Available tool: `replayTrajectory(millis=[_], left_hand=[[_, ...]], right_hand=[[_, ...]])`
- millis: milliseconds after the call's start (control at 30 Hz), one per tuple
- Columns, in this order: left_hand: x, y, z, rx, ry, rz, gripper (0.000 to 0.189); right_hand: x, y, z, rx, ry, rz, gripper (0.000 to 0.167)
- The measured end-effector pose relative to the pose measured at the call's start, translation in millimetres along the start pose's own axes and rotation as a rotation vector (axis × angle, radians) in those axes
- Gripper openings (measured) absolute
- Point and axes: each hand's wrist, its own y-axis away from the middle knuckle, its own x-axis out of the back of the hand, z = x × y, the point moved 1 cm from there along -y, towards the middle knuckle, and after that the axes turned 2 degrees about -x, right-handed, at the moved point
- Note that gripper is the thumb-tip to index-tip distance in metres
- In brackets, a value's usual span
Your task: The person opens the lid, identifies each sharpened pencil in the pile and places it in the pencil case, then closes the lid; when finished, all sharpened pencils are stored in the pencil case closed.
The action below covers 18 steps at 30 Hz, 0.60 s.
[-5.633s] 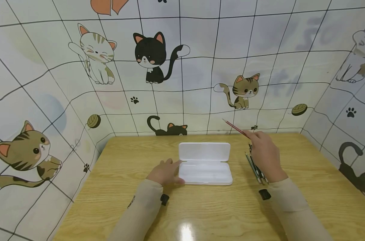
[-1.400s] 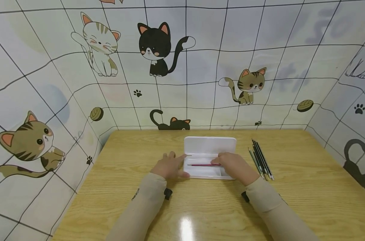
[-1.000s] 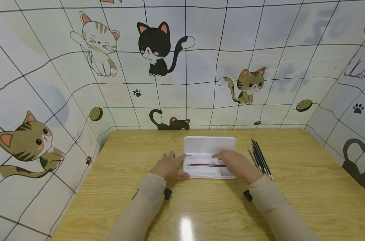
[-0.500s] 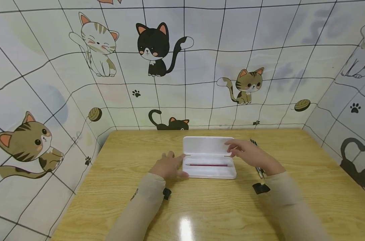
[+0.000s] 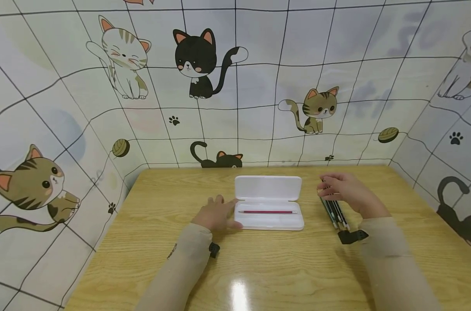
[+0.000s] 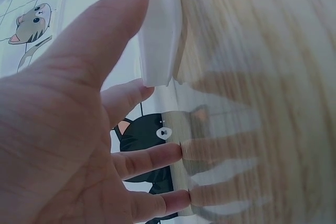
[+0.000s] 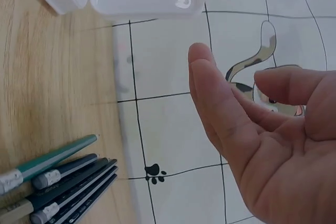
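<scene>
A white plastic pencil case (image 5: 267, 188) lies on the table with its lid raised toward the wall. In its tray rests one red pencil (image 5: 267, 212), sideways. My left hand (image 5: 214, 214) stays at the case's left side, fingers spread; the left wrist view shows the thumb (image 6: 113, 19) against its side and the index fingertip at its corner. Over the far end of several dark and green pencils (image 5: 338, 214) hovers my right hand (image 5: 348, 192), its fingers loosely bent and holding nothing. That hand partly hides the pencils; the right wrist view shows their capped ends beside a green pencil (image 7: 58, 157).
The wooden table (image 5: 173, 268) meets a cat-printed wall covering (image 5: 259, 95) at the back and both sides. Black wrist cameras, such as the right one (image 5: 352, 236), sit at the sleeves.
The red pencil, earlier in my right hand, went into the case and was let go. My right hand then moved right, over the other pencils. My left hand stayed at the case.
</scene>
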Motion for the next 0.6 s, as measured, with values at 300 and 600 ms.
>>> replayTrajectory(millis=[300, 600], left_hand=[[2.6, 0.1, -0.5, 0.011, 0.032, 0.011, 0.093], [-2.4, 1.9, -1.4, 0.044, 0.060, -0.002, 0.096]], right_hand=[[10, -4.5, 7, -0.077, -0.014, 0.051, 0.057], [10, -6.1, 27, -0.100, 0.015, 0.044, 0.053]])
